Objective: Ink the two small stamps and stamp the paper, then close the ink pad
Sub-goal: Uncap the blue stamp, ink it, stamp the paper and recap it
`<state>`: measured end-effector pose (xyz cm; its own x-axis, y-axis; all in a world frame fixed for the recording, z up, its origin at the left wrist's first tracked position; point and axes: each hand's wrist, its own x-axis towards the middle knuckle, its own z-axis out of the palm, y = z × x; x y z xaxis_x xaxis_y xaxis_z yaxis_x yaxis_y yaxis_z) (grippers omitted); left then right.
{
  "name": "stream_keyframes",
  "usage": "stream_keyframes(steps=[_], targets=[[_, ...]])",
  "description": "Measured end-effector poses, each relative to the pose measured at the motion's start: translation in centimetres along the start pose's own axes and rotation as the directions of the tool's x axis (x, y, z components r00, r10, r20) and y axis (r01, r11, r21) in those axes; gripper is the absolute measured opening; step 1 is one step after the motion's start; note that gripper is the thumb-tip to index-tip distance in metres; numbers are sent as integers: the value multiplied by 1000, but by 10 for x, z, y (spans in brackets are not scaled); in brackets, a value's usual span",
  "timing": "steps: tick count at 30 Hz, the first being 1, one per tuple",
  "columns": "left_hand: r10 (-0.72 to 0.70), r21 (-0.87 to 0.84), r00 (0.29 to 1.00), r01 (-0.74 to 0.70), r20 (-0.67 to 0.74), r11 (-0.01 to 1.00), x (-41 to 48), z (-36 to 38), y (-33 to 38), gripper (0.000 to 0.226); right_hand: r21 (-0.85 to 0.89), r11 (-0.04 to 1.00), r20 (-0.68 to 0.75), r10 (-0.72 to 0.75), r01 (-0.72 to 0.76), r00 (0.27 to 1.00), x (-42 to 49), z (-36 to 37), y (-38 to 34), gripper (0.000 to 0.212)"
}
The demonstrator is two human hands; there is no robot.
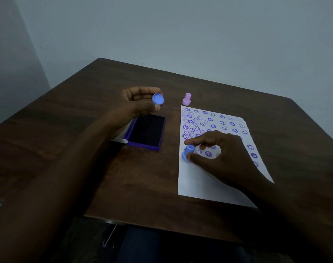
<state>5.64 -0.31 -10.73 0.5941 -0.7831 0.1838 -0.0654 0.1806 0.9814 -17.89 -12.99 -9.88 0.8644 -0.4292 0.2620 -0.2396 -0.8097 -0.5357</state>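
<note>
On the dark wooden table [48, 133], the left hand [137, 103] is raised above the open purple ink pad [146, 131], thumb and fingers pinching a round blue stamp cap [158, 99]. Beyond the paper's far left corner a pink stamp [187, 99] stands upright. The right hand [218, 154] rests on the white paper [196, 183], which is covered in purple smiley and flower prints, and grips a blue stamp [187, 152] tilted at the sheet's left edge.
</note>
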Motion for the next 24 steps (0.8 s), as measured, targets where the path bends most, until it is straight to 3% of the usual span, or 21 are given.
stream_keyframes(steps=[12, 24], targets=[[3, -5, 1000, -3, 16, 1000, -2, 3, 1, 39, -44, 999, 82, 17, -14, 996, -5, -1, -8, 21], [15, 4, 999, -15, 50, 1000, 0, 3, -2, 40, -76, 995, 159, 71, -59, 985, 2, -2, -9, 26]])
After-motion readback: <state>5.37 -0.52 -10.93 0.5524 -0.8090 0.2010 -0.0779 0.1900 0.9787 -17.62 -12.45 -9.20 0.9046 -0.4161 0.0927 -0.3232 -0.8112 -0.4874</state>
